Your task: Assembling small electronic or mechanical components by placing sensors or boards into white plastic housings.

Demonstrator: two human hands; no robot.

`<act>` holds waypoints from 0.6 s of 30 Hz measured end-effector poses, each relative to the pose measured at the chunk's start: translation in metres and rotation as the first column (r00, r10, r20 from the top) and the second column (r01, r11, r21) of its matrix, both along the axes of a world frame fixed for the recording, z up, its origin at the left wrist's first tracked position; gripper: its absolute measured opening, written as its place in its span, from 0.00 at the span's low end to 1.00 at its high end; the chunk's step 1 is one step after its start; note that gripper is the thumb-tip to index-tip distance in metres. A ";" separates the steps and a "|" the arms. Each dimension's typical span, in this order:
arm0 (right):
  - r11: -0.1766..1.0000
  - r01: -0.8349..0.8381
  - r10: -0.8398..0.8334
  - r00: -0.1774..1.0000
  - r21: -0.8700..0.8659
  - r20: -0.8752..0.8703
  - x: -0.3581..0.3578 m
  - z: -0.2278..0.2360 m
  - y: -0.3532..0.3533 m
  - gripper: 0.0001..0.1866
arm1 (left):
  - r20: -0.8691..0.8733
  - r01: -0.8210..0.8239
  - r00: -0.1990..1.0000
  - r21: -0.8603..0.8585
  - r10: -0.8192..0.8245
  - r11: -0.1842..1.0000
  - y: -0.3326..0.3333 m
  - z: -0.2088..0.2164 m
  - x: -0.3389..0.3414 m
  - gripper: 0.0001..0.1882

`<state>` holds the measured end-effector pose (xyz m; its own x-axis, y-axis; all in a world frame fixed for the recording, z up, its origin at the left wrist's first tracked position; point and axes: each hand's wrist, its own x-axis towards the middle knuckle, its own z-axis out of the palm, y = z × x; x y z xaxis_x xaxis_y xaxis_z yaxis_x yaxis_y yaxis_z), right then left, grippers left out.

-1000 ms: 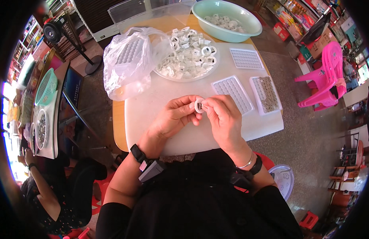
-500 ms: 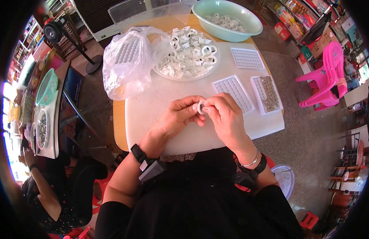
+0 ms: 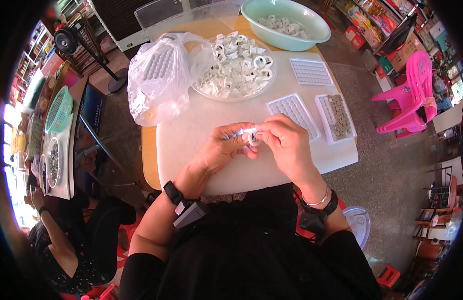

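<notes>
Above the near part of the white tabletop (image 3: 201, 120), a small white ring-shaped plastic piece (image 3: 253, 139) is held between my two hands. A bluish-white light shines at it, by the fingertips. My left hand (image 3: 219, 151) pinches the piece from the left, thumb and fingers closed. From the other side my right hand (image 3: 290, 147) grips it with thumb and forefinger. A dark spot shows in the piece; finer detail is too small to tell. Just beyond my right hand lies a white moulded tray (image 3: 293, 116), beside another tray (image 3: 321, 120) bearing rows of small grey-brown round parts.
A clear round dish (image 3: 271, 87) heaped with white ring pieces stands at the back. Left of it is a plastic bag (image 3: 161, 100) with trays inside. A pale green basin (image 3: 316, 32) and a third tray (image 3: 311, 73) are far right. A co-worker (image 3: 66, 245) sits left.
A bluish-white light has come on at the piece between my fingers. The ring has turned and now sits slightly lower; my right hand has shifted slightly.
</notes>
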<state>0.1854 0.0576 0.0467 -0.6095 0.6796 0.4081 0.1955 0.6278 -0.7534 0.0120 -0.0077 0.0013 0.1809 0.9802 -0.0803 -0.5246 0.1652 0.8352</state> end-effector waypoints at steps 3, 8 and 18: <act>1.000 0.006 -0.006 1.000 0.004 -0.021 -0.004 -0.001 0.000 0.07 | 0.010 0.001 1.000 -0.004 -0.001 1.000 -0.001 0.001 0.000 0.17; 0.957 -0.054 0.031 0.996 -0.286 -0.085 -0.002 -0.005 0.009 0.05 | 0.043 -0.002 0.999 -0.035 0.004 0.999 -0.001 0.003 0.000 0.17; 0.782 -0.199 0.042 0.963 -0.590 -0.268 -0.006 0.005 0.005 0.04 | 0.209 0.034 0.978 -0.041 -0.025 0.999 0.002 0.000 -0.005 0.15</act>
